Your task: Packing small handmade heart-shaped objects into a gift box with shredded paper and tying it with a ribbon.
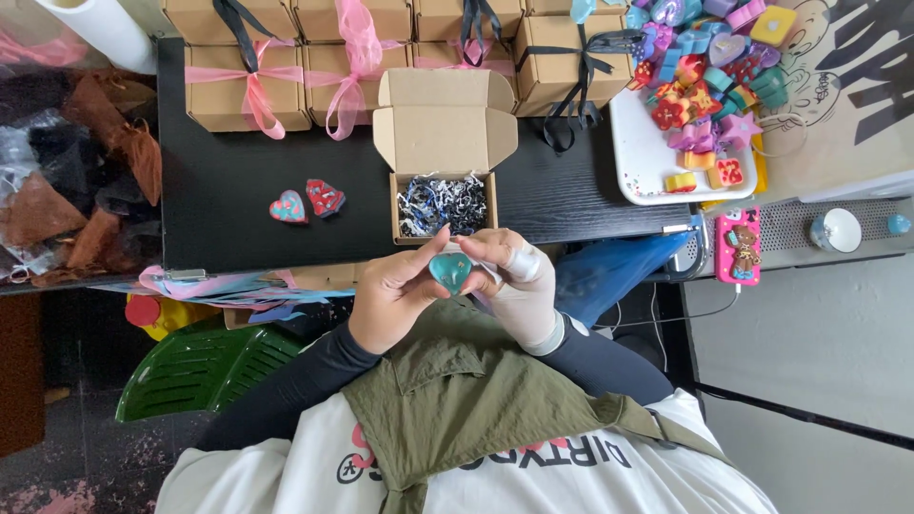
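Both hands hold a small teal heart-shaped piece (450, 271) close to my chest. My left hand (395, 295) pinches it from the left. My right hand (514, 276), wrapped in white bandage or tape at the fingers and wrist, grips it from the right. Just beyond the hands an open brown cardboard box (444, 133) sits on the black table (219, 181), filled with black, white and blue shredded paper (440, 204). Two more heart pieces lie on the table to the left: a blue one (288, 207) and a red one (325, 197).
Several closed cardboard boxes tied with pink (249, 81) and black ribbons (571, 57) line the table's far edge. A white tray (657, 162) heaped with colourful shaped pieces stands at right. A pink phone (739, 246) lies nearby. Brown and black fabric pouches (67, 181) pile at left. A green chair (190, 366) is below.
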